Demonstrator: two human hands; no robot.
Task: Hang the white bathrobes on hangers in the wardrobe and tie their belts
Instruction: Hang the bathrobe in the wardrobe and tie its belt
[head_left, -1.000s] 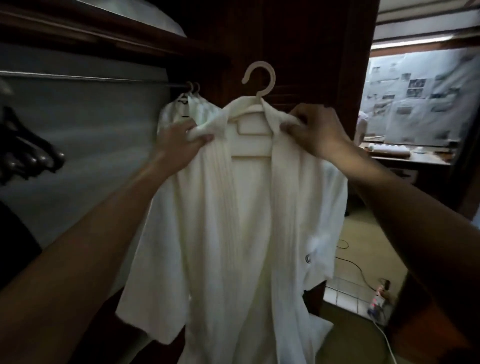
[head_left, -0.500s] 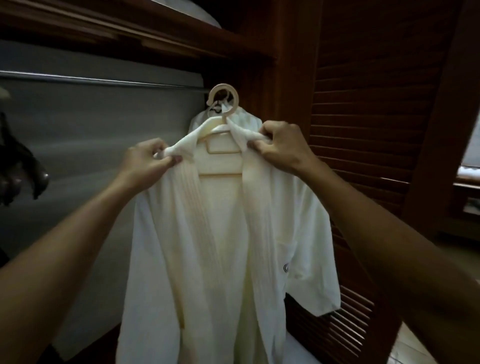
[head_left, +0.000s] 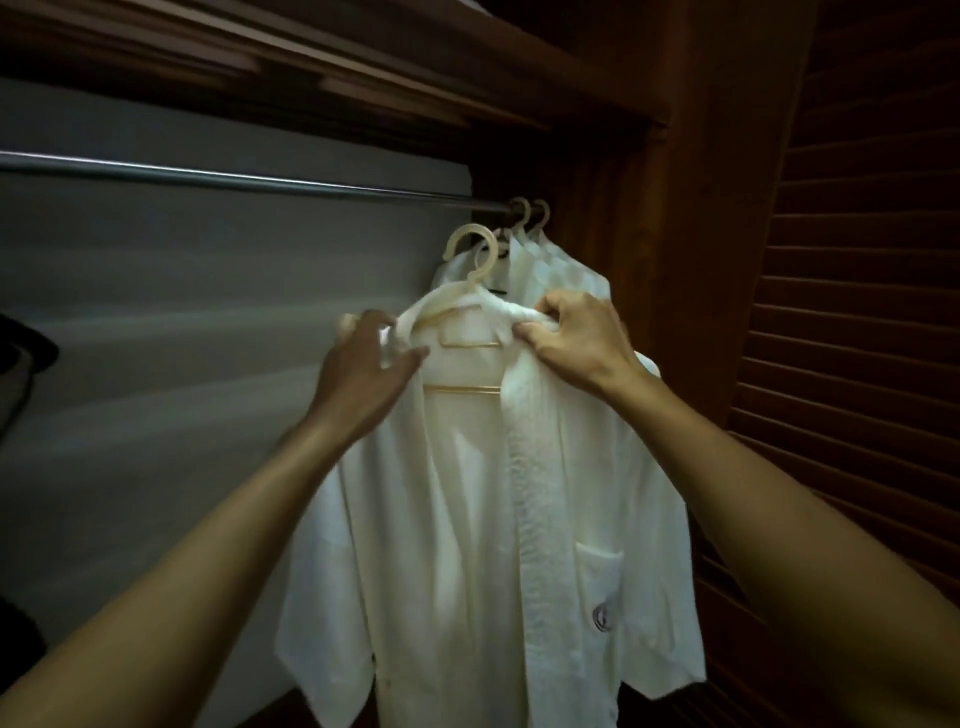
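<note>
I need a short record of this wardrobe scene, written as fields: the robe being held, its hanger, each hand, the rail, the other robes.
held robe: white bathrobe, front open, on a hanger
hanger: pale, hook below the rail, not on it
right hand: grips the collar
left hand: at the collar's other side, blurred, grip unclear
rail: metal, under a wooden shelf
other robes: hang at the rail's right end
</note>
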